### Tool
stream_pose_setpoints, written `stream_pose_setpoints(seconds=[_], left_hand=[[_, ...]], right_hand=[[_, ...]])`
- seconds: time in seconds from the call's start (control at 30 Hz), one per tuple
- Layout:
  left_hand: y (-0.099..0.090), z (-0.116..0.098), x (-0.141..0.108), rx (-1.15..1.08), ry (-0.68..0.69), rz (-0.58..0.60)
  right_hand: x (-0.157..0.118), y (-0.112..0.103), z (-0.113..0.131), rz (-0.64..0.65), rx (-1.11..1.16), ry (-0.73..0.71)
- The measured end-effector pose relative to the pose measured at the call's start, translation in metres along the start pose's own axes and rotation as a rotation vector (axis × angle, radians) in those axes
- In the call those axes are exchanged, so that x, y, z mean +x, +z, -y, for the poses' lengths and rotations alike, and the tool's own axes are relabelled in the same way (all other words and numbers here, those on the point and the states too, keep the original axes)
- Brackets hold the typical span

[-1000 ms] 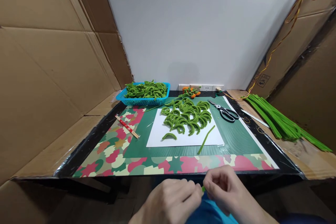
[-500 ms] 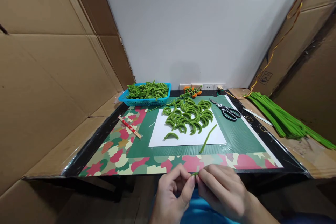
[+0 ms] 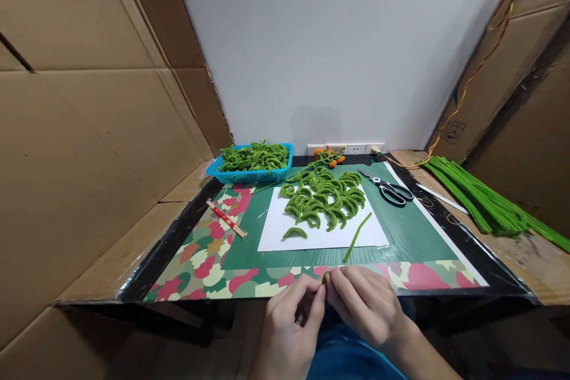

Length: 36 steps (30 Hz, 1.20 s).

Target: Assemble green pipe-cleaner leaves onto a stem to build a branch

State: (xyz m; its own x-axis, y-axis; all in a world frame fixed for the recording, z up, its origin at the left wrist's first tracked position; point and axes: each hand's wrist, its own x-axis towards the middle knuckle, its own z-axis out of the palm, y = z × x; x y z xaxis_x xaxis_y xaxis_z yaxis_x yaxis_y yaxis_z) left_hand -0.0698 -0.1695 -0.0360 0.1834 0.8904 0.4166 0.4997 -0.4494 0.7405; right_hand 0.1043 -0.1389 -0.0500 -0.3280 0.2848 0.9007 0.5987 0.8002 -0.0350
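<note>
My left hand point(image 3: 294, 320) and my right hand point(image 3: 366, 304) meet at the table's near edge, both closed in a pinch. Between their fingertips shows a short bit of green pipe cleaner point(image 3: 325, 277); the fingers hide the rest of it. Beyond them a white paper sheet point(image 3: 276, 217) carries a heap of bent, leaf-like green pipe-cleaner pieces point(image 3: 323, 199). One curved piece point(image 3: 294, 233) lies apart at the sheet's near left. A straight green pipe cleaner point(image 3: 357, 237) lies across the sheet's near right edge.
At the back left stands a blue basket point(image 3: 249, 176) full of green pieces. Orange flowers point(image 3: 329, 157) lie by the wall sockets. Scissors point(image 3: 386, 188) rest right of the heap, wrapped chopsticks point(image 3: 226, 219) at left. A bundle of green pipe cleaners point(image 3: 483, 199) lies far right; cardboard walls flank the table.
My hands have risen slightly and shifted a little left, still pinching the green piece. The view has tilted slightly; the things on the table lie as before.
</note>
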Motion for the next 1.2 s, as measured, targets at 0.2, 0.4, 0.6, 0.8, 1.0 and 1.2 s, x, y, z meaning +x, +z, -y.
stream_pose_setpoints(seconds=[0.2,0.4,0.6,0.8,1.0,1.2], left_hand=[[-0.008,0.012,0.011,0.312,0.165,0.011],[-0.009,0.025,0.018,0.595,0.364,-0.038],[-0.024,0.025,0.028,0.456,0.132,0.176],[-0.035,0.023,0.042,0.295,-0.029,0.253],[-0.023,0.028,0.039,0.313,-0.023,0.174],[-0.007,0.024,0.029,0.502,0.02,-0.02]], right_hand=[[-0.002,0.014,-0.001,0.106,-0.014,0.121],[-0.007,0.031,-0.002,0.128,0.018,0.31],[-0.003,0.035,-0.002,0.203,0.012,0.359],[0.002,0.035,0.0,0.209,-0.089,0.312],[-0.003,0.036,-0.003,0.164,-0.011,0.348],[-0.005,0.036,-0.003,0.128,-0.047,0.373]])
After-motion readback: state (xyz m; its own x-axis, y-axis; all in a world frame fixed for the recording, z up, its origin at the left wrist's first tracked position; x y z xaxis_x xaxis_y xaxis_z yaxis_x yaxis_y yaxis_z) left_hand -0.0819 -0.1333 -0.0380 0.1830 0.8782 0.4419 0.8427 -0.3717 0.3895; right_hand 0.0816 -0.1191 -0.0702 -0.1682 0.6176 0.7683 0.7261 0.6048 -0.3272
